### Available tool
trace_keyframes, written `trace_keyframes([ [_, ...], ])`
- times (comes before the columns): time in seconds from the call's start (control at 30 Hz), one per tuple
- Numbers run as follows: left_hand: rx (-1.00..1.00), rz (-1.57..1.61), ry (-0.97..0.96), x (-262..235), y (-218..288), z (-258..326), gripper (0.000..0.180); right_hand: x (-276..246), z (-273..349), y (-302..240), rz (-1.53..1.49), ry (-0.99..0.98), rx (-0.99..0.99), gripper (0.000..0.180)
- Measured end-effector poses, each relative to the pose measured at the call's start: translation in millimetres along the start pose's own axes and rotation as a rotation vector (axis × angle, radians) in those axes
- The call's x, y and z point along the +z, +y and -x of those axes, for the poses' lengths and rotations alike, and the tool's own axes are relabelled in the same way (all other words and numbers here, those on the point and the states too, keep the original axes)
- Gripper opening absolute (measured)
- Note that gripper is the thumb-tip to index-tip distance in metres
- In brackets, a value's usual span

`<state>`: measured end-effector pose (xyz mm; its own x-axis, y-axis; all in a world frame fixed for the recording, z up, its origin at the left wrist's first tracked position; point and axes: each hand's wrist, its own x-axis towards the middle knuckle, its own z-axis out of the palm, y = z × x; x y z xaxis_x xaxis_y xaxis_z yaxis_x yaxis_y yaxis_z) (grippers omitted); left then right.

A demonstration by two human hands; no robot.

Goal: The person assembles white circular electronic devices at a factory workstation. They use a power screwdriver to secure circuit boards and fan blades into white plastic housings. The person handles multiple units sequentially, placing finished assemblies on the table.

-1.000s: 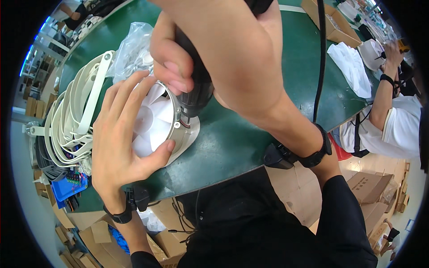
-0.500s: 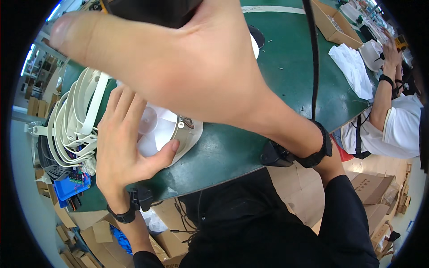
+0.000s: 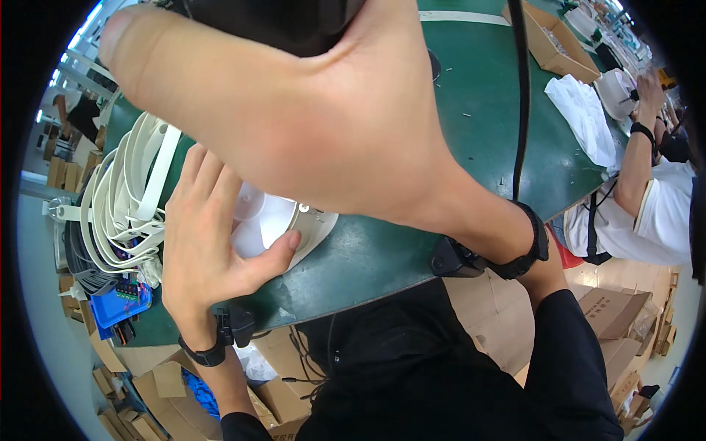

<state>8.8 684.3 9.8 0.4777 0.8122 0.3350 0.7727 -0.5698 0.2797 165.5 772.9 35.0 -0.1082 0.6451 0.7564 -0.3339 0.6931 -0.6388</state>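
My left hand (image 3: 202,235) grips a white, round, bowl-like housing (image 3: 263,222) on the green table. Its thumb presses on the near rim while the fingers lie along the left side. A metal fastener (image 3: 303,209) shows at the housing's rim. Close to the camera, my right hand (image 3: 316,132) is raised above the housing and hides its far part. Its fingers are out of sight around a bulky black object (image 3: 276,22), whose kind I cannot make out; the thumb stretches to the left beneath it.
Cream curved bands (image 3: 121,191) are stacked at the left, near a blue tray (image 3: 121,305) with small parts. A black cable (image 3: 523,95) hangs at the right. Beyond it lie a white bag (image 3: 585,117) and a cardboard box (image 3: 551,48). A co-worker (image 3: 658,198) sits at the right.
My right hand has shifted slightly right and appears larger, covering more of the housing's rim. The left hand keeps its hold. A person has come into sight in the left background.
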Motion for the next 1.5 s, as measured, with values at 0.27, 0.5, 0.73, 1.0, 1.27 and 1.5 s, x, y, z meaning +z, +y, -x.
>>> trace_keyframes([
  [0.27, -0.103, 0.011, 0.026, 4, 3, 5, 0.053, -2, 4, 0, -0.002, 0.014, -0.012, 0.025],
  [0.5, -0.218, 0.028, -0.031, 8, -12, 18, 0.039, 8, 5, -2, 0.005, 0.027, -0.083, 0.026],
  [0.73, -0.132, 0.002, -0.083, 0, -11, 8, 0.048, 6, 0, -6, -0.016, 0.047, -0.126, 0.024],
  [1.0, -0.004, -0.266, -0.252, -35, 6, -9, 0.081, -33, 1, -20, -0.149, 0.067, 0.078, 0.012],
  [1.27, -0.063, -0.181, -0.118, -19, -3, 15, 0.100, -27, 7, -27, -0.176, -0.062, 0.304, 0.010],
  [1.5, -0.228, 0.004, -0.101, -18, 16, 24, 0.065, -19, 28, -18, -0.090, -0.090, 0.306, 0.010],
])
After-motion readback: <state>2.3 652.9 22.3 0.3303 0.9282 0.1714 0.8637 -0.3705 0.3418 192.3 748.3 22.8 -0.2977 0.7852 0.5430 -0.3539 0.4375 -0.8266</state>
